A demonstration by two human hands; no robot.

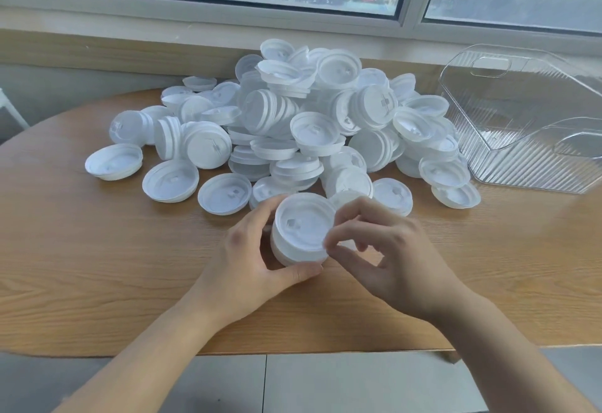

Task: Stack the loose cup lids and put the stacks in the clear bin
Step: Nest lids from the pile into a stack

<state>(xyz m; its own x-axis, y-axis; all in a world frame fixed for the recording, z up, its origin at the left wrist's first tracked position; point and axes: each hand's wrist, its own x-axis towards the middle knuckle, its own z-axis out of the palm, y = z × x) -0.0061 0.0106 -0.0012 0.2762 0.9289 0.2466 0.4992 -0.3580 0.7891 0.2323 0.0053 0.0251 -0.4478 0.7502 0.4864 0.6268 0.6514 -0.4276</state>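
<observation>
Left hand (247, 250) cups the short lid stack (301, 233) while right hand (384, 250) pinches its rim; uneven pressure could topple it.

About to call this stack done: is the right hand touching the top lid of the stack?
Touching. The head view shows the right hand pinching the top lid's near-right rim between thumb and forefinger, while the left hand grips the lid stack.

A short stack of white lids (301, 232) stands lower centre, hollow side up. The loose pile (293, 126) fills mid-frame. The empty ribbed clear bin (527, 119) sits right.
</observation>
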